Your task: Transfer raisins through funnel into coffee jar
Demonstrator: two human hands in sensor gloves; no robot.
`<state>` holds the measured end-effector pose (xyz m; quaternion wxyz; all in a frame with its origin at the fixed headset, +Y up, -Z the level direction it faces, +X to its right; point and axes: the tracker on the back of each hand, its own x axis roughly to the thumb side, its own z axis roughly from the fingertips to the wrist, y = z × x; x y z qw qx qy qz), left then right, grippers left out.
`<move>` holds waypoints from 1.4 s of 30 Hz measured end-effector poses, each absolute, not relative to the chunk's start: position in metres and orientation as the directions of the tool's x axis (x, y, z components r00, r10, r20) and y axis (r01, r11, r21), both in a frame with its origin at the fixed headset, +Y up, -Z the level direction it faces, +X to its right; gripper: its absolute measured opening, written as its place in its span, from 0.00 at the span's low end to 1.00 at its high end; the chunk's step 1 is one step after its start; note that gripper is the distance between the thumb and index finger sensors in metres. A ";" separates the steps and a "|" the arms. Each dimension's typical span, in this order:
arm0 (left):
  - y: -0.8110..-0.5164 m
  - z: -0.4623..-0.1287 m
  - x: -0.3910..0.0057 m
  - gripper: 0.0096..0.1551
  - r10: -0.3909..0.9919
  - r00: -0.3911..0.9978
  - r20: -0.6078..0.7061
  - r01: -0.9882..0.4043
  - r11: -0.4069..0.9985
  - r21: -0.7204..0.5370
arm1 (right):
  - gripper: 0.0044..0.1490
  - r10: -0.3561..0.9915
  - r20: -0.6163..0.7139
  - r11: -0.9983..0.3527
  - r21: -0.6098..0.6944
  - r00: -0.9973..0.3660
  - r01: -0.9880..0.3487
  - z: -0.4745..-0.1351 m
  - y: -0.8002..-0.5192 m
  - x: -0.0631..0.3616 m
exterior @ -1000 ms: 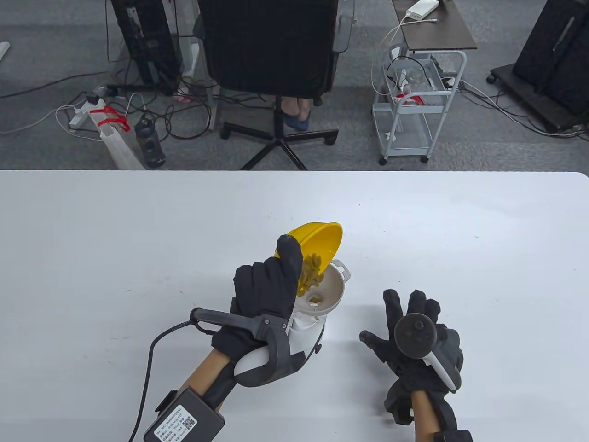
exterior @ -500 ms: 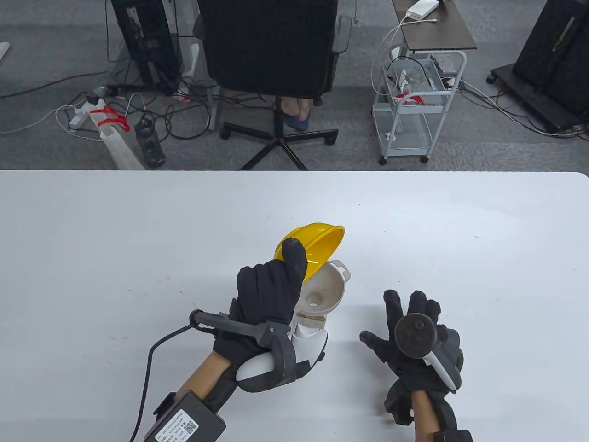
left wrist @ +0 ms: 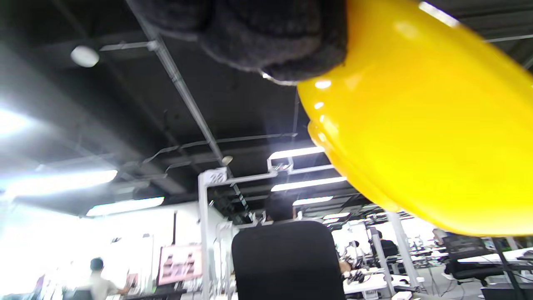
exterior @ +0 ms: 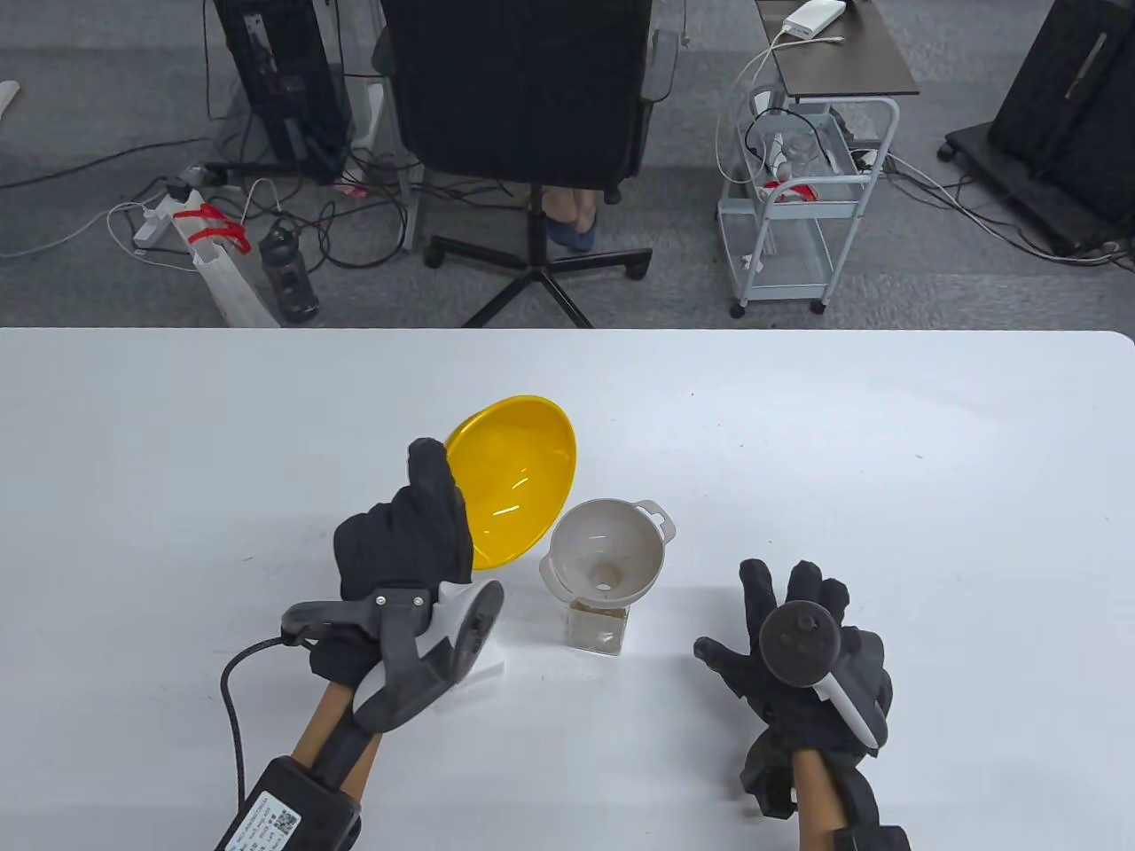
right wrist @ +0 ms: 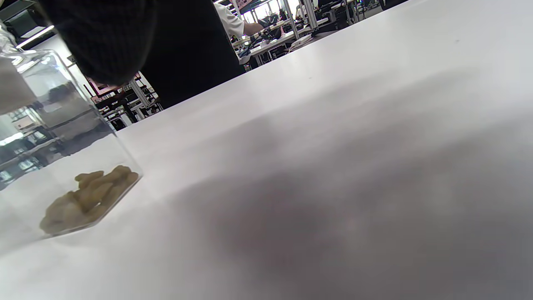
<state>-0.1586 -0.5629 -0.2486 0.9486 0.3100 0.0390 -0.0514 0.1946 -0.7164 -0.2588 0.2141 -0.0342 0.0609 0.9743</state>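
My left hand [exterior: 403, 541] grips an empty yellow bowl [exterior: 512, 479] by its rim, tilted with its inside facing the camera, left of the funnel. The bowl's underside fills the right of the left wrist view [left wrist: 420, 137], with a gloved finger [left wrist: 266, 37] on its edge. A beige funnel [exterior: 607, 554] sits upright in the mouth of a clear square jar [exterior: 601, 628]. Pale raisins [right wrist: 89, 193] lie on the jar's bottom in the right wrist view. My right hand [exterior: 789, 634] rests open on the table, right of the jar, holding nothing.
A white table [exterior: 887, 461] carries only the jar and funnel. Beyond its far edge stand a black office chair [exterior: 523, 115], a white wire cart [exterior: 794, 213], cables and a dark bottle [exterior: 288, 275] on the floor.
The raisins slid out of the bowl into the funnel and down into the jar. My left hand then drew the emptied bowl back to the left, away from the funnel. My right hand stayed still.
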 end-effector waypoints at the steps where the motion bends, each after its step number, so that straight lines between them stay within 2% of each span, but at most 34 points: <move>1: -0.567 -0.253 -0.167 0.28 -0.041 0.992 -0.119 0.102 0.820 0.564 | 0.62 0.413 -0.094 -0.901 0.105 -0.906 -0.421 -0.259 -0.716 0.195; 7: -0.618 -0.282 -0.226 0.28 0.212 0.945 -0.250 -0.111 0.925 0.364 | 0.62 0.409 -0.104 -0.901 0.113 -0.907 -0.419 -0.259 -0.717 0.195; 12: -0.671 -0.295 -0.261 0.28 0.305 0.876 -0.374 -0.236 0.946 0.221 | 0.62 0.400 -0.113 -0.902 0.127 -0.910 -0.412 -0.260 -0.717 0.194; 19: -0.719 -0.304 -0.284 0.30 0.429 0.775 -0.464 -0.406 0.901 0.154 | 0.62 0.393 -0.127 -0.901 0.144 -0.911 -0.409 -0.261 -0.719 0.195; 23: -0.732 -0.309 -0.289 0.30 0.498 0.714 -0.492 -0.501 0.854 0.138 | 0.62 0.388 -0.141 -0.900 0.157 -0.911 -0.407 -0.262 -0.721 0.195; 33: -0.751 -0.313 -0.300 0.32 0.569 0.621 -0.539 -0.610 0.783 0.125 | 0.62 0.389 -0.157 -0.896 0.166 -0.908 -0.413 -0.263 -0.722 0.197; 42: -0.752 -0.311 -0.304 0.40 0.569 0.621 -0.539 -0.632 0.771 0.085 | 0.62 0.380 -0.156 -0.898 0.173 -0.912 -0.404 -0.263 -0.722 0.197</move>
